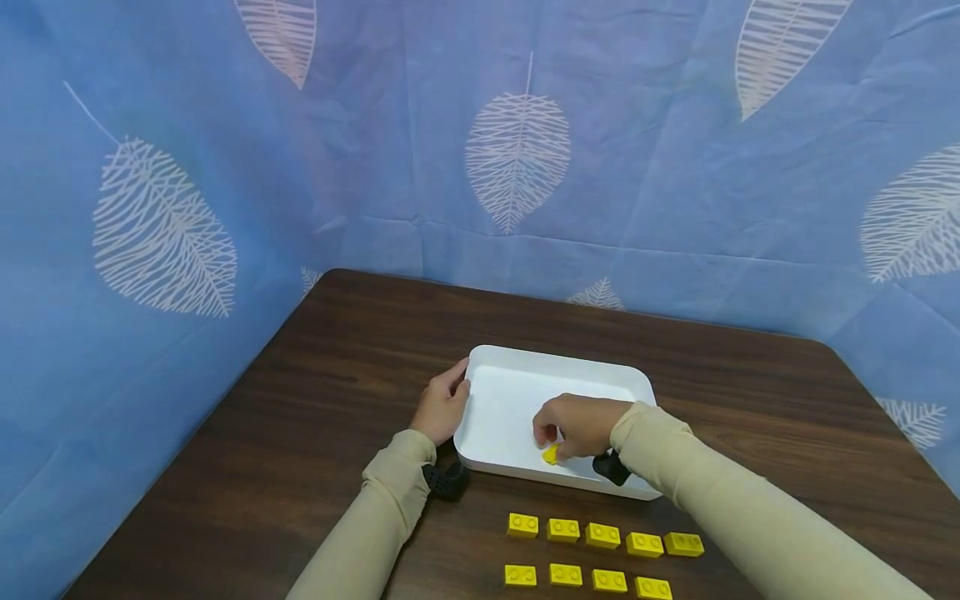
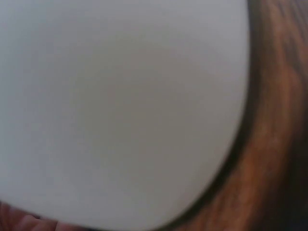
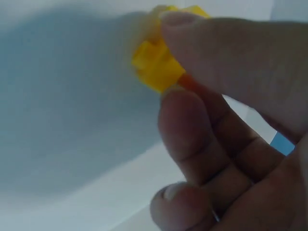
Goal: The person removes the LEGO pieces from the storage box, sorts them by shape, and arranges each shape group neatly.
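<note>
My right hand (image 1: 585, 423) is over the near part of a white tray (image 1: 498, 408). Between its thumb and fingers it pinches a yellow toy brick (image 3: 161, 67), low over the tray floor. In the head view, only a bit of that brick (image 1: 551, 454) shows under the hand. Against the outside of the tray's left wall rests my left hand (image 1: 442, 404), its thumb and fingers touching the side. The left wrist view is mostly filled by the blurred tray wall (image 2: 125, 106), with finger parts (image 2: 29, 222) at the lower left corner.
Two rows of yellow toy bricks, several in each, lie on the dark wooden table (image 1: 360, 350) nearer me than the tray; one is the front-row brick (image 1: 520, 576), another the back-row brick (image 1: 684, 544). A blue leaf-patterned cloth (image 1: 420, 150) hangs behind the table.
</note>
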### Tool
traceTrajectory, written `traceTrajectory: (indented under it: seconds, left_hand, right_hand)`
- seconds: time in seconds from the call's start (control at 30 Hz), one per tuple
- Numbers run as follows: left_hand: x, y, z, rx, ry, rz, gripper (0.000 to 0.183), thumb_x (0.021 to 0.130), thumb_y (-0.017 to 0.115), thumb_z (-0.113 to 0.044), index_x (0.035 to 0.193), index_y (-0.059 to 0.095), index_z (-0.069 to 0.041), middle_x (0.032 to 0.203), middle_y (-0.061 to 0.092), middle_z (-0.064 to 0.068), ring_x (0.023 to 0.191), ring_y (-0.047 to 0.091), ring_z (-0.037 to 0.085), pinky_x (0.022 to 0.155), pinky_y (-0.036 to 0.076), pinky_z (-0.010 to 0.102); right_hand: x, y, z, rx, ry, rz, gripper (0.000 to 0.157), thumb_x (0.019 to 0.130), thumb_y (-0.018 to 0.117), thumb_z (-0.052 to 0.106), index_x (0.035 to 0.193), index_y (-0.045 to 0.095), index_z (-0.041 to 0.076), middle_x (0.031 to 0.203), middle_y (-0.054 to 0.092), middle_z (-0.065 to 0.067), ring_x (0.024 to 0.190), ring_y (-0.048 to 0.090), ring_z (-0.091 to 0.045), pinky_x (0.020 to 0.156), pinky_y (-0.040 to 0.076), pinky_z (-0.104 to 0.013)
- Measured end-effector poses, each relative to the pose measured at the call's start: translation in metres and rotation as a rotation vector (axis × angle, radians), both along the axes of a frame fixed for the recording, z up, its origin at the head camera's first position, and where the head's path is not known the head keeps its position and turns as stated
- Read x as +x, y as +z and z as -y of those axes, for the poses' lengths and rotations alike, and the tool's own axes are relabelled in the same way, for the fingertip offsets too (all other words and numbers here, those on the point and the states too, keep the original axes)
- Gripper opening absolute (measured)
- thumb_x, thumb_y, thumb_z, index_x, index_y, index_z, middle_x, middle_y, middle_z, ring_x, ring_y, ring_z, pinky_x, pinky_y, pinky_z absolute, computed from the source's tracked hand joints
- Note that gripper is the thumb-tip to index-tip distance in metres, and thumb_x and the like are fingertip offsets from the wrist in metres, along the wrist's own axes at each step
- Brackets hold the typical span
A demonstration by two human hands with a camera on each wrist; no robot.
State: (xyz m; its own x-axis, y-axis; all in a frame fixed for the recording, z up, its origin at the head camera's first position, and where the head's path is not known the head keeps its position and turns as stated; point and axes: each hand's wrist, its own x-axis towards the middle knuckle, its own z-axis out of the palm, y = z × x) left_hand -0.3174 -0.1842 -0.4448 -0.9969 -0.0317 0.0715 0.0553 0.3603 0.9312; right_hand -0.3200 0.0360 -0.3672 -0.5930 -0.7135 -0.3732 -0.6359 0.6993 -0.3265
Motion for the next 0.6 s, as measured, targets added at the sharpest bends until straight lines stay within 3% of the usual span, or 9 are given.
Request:
traceTrajectory:
  seconds: [0.13, 0.33, 0.6]
  left_hand:
    - [0.0, 0.0, -0.001, 0.006, 0.003, 0.008, 0.044, 0.099, 0.044, -0.016, 0.143, 0.041, -0.009, 0.145, 0.042, 0.011, 0.133, 0.041, 0.026, 0.106, 0.036, 0.046]
    - [0.0, 0.0, 0.0, 0.013, -0.002, 0.006, 0.045, 0.1, 0.045, -0.016, 0.143, 0.041, -0.009, 0.145, 0.042, 0.011, 0.132, 0.042, 0.026, 0.106, 0.037, 0.046]
    - [0.001, 0.002, 0.0, 0.022, -0.001, 0.023, 0.045, 0.1, 0.045, -0.017, 0.144, 0.04, -0.01, 0.146, 0.041, 0.01, 0.133, 0.04, 0.026, 0.106, 0.036, 0.047]
  right_hand:
    - [0.002, 0.0, 0.01, 0.083, -0.012, -0.001, 0.023, 0.074, 0.078, 0.003, 0.082, 0.065, 0.02, 0.08, 0.057, 0.01, 0.077, 0.05, -0.011, 0.074, 0.048, -0.025]
    - [0.006, 0.0, 0.022, 0.148, -0.017, -0.004, 0.025, 0.072, 0.08, 0.006, 0.074, 0.059, 0.02, 0.07, 0.054, 0.009, 0.071, 0.051, -0.011, 0.066, 0.045, -0.026]
    - [-0.001, 0.005, 0.016, 0.032, -0.012, -0.016, 0.02, 0.077, 0.076, 0.006, 0.085, 0.061, 0.017, 0.075, 0.054, 0.006, 0.072, 0.049, -0.012, 0.069, 0.045, -0.027]
